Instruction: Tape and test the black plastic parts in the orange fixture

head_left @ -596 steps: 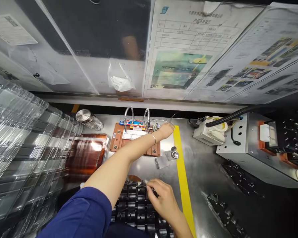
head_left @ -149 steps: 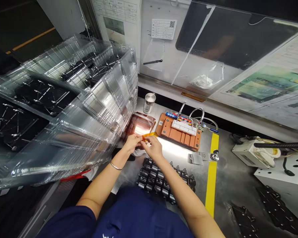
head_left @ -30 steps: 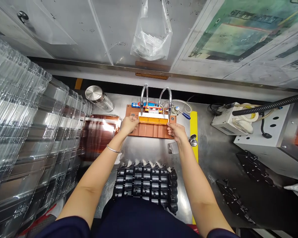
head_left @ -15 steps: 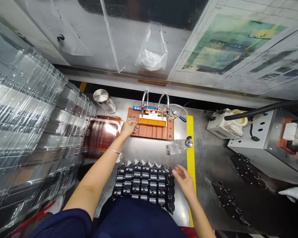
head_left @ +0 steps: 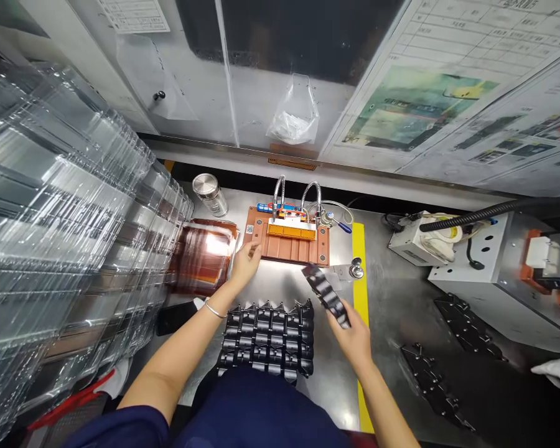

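Note:
My right hand (head_left: 352,339) holds a long black plastic part (head_left: 325,295) by its near end, lifted above the steel bench and angled toward the brown fixture (head_left: 289,244). An orange-yellow strip (head_left: 291,231) lies on the fixture under two bent metal hoses (head_left: 295,194). With its fingers loosely apart, my left hand (head_left: 245,263) rests at the fixture's front left corner and holds nothing. A row of several matching black parts (head_left: 267,338) lies on the bench just in front of me, between my arms.
Tall stacks of clear plastic trays (head_left: 70,230) fill the left side. Amber film sheets (head_left: 205,258) and a steel can (head_left: 210,194) sit left of the fixture. A yellow line (head_left: 358,292), a small round metal piece (head_left: 354,270), a white box (head_left: 422,239) and loose black parts (head_left: 436,386) lie right.
My right hand has picked one black part off the right end of the row and raised it. My left hand slid slightly back from the fixture's corner. The view tilted up a little.

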`<action>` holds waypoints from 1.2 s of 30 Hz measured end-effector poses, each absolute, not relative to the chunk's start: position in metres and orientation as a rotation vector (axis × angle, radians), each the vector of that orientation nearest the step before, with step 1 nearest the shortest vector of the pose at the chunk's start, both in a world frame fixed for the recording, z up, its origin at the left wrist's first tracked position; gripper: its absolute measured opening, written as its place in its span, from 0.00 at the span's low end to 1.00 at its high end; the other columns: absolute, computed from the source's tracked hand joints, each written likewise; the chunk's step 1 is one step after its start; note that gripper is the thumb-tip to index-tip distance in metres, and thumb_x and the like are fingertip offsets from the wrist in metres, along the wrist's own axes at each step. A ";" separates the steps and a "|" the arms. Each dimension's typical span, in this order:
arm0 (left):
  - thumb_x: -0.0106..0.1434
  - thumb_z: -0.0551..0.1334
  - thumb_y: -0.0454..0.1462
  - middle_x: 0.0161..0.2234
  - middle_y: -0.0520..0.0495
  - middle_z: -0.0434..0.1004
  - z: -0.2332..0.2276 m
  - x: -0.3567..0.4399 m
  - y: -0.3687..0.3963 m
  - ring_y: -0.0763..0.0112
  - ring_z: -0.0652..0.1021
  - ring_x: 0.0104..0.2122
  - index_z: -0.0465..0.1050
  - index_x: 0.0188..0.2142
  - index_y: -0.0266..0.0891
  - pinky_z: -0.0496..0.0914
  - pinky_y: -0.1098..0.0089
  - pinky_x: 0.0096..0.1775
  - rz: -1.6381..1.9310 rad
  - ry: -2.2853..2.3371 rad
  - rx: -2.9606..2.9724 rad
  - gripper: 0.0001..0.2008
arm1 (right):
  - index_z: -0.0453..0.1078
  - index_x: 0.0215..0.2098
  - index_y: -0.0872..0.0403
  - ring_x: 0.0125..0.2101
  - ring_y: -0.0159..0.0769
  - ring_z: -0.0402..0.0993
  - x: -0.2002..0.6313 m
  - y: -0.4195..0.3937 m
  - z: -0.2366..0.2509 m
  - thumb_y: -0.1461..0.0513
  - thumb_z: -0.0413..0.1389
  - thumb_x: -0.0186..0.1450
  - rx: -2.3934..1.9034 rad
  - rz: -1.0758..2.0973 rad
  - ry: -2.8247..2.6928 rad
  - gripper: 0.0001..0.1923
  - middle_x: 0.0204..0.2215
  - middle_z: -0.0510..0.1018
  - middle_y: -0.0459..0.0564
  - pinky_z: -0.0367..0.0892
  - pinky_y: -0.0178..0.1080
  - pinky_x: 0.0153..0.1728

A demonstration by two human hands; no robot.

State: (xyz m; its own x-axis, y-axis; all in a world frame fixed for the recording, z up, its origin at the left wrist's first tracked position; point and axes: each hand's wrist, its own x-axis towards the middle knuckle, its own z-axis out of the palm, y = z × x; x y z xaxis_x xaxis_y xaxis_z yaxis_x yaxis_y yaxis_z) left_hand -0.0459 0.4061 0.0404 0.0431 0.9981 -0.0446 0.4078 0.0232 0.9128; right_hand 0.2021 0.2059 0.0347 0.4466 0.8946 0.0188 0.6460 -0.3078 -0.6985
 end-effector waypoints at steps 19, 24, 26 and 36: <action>0.66 0.54 0.38 0.51 0.37 0.73 0.005 -0.004 0.452 0.56 0.71 0.53 0.72 0.49 0.39 0.65 0.52 0.54 0.515 1.144 2.751 0.15 | 0.65 0.55 0.62 0.52 0.50 0.63 0.259 0.385 0.032 0.61 0.44 0.68 -2.317 -0.056 -1.880 0.22 0.53 0.69 0.63 0.62 0.49 0.50; 0.65 0.53 0.32 0.53 0.36 0.71 -0.008 -0.002 0.445 0.55 0.69 0.56 0.70 0.52 0.37 0.65 0.52 0.56 0.503 1.200 2.747 0.17 | 0.64 0.56 0.63 0.46 0.48 0.68 0.286 0.423 0.052 0.65 0.40 0.69 -2.711 0.048 -1.992 0.21 0.47 0.73 0.66 0.63 0.42 0.41; 0.64 0.53 0.30 0.54 0.37 0.71 -0.010 -0.002 0.445 0.56 0.69 0.56 0.70 0.52 0.38 0.64 0.52 0.56 0.506 1.200 2.743 0.18 | 0.66 0.53 0.61 0.43 0.46 0.70 0.295 0.436 0.059 0.65 0.39 0.69 -2.742 0.048 -2.080 0.21 0.44 0.75 0.64 0.63 0.40 0.38; 0.67 0.52 0.38 0.51 0.37 0.73 0.001 -0.002 0.444 0.57 0.70 0.54 0.71 0.49 0.37 0.63 0.52 0.56 0.595 1.193 2.692 0.15 | 0.62 0.60 0.53 0.44 0.44 0.70 0.316 0.461 0.066 0.64 0.38 0.70 -2.711 0.019 -2.167 0.23 0.53 0.70 0.59 0.63 0.41 0.38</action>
